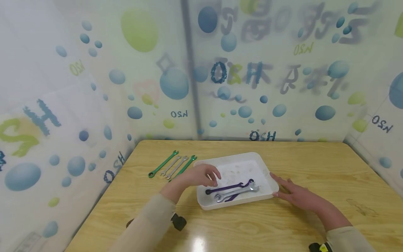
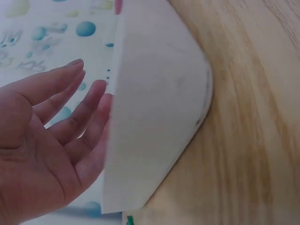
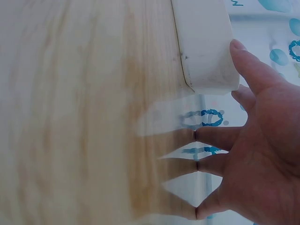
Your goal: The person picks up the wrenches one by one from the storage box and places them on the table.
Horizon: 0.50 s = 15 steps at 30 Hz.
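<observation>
A white tray (image 1: pixel 230 160) holds a purple wrench (image 1: pixel 223 188), a large silver wrench (image 1: pixel 236 191) and another purple wrench (image 1: pixel 232 197) crossing beneath it. Over the tray's left edge, my left hand (image 1: pixel 201 175) hovers with relaxed, slightly bent fingers and nothing in them; in the left wrist view the hand (image 2: pixel 56 126) is beside the tray's wall (image 2: pixel 154 103). My right hand (image 1: pixel 296 194) touches the tray's right side with spread fingers. In the right wrist view the thumb of that hand (image 3: pixel 262 136) lies against the tray's corner (image 3: pixel 208 51), its other fingertips on the table.
Left of the tray on the wooden table (image 1: pixel 299 157) lie a green wrench (image 1: pixel 163 163), two small silver wrenches (image 1: pixel 171 165) (image 1: pixel 177 167) and another green wrench (image 1: pixel 188 165). Patterned curtains (image 1: pixel 267 105) stand behind and at both sides.
</observation>
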### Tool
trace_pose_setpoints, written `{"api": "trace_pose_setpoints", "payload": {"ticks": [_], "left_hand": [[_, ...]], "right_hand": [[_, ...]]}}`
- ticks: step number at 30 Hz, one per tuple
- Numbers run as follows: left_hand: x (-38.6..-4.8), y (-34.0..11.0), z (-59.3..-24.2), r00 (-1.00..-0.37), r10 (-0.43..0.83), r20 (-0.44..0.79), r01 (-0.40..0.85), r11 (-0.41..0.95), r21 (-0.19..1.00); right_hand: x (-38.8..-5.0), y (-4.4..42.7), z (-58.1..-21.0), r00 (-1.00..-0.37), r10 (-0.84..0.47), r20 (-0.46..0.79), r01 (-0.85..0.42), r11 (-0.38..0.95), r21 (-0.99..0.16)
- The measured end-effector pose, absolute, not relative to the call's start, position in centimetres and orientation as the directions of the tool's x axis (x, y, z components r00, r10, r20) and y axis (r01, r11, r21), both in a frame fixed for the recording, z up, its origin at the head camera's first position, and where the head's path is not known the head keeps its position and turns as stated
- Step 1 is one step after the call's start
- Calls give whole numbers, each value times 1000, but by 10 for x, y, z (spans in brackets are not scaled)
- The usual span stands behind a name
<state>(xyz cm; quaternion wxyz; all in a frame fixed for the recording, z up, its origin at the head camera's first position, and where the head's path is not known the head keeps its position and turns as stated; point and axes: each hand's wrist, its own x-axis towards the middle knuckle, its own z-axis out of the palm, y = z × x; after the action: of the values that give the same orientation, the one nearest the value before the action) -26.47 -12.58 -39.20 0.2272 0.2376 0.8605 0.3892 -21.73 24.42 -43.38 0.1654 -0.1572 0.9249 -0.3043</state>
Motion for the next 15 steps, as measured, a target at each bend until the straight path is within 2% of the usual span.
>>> {"api": "trace_pose_setpoints", "payload": {"ticks": [7,15], "left_hand": [[-273,-113,-410,-792,576,-203,258,617,744],[-279,-105,-423,-771,598,-220,265,615,742]], "right_hand": [[-218,244,-434,-898,-390,-203,-195,767,-612],[-218,245,-434,-899,-389,-201,-196,768,-610]]}}
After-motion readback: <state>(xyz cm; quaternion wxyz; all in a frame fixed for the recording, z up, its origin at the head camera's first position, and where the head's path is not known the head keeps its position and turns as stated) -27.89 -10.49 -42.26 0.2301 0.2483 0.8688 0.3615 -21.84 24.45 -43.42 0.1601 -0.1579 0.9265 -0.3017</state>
